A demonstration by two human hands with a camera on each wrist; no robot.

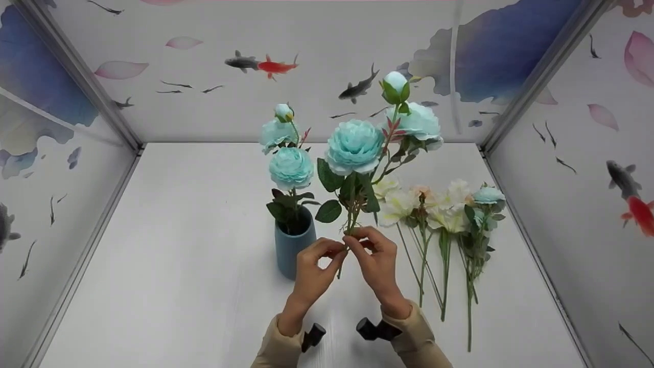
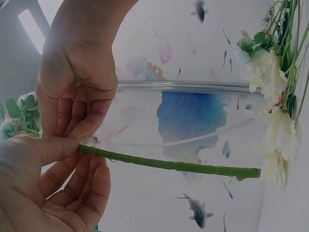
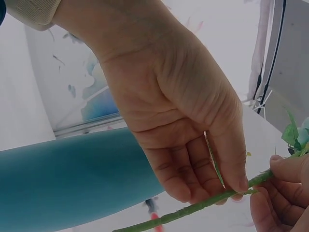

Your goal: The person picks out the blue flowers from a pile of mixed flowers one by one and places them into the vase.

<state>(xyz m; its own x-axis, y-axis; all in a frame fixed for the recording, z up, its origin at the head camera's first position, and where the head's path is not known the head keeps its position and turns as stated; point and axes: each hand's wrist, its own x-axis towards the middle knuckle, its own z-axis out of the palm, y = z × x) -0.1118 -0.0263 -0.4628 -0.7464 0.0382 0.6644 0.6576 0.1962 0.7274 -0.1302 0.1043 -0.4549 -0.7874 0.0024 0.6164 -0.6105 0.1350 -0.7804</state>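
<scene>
We look at white walls [image 1: 317, 30] printed with koi [image 1: 277, 67] and pink petals [image 1: 121, 70], enclosing a white tabletop [image 1: 179, 230]. Cream and turquoise artificial flowers [image 1: 401, 205] lie along its right side. Above mid-table, right of a blue vase [image 1: 287, 255] holding turquoise blooms [image 1: 291, 168], the left hand [image 1: 318, 268] and right hand [image 1: 377, 258] pinch a turquoise artificial peony spray [image 1: 355, 146] by its stem [image 2: 193, 167].

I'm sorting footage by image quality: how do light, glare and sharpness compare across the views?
Head view: bright, fairly even light, pale cream flowers a little soft; left wrist view: dimmer, greyish, with a bright light strip in the upper left corner and the stem fairly crisp; right wrist view: left hand shaded, scene behind washed nearly white near the top.
</scene>
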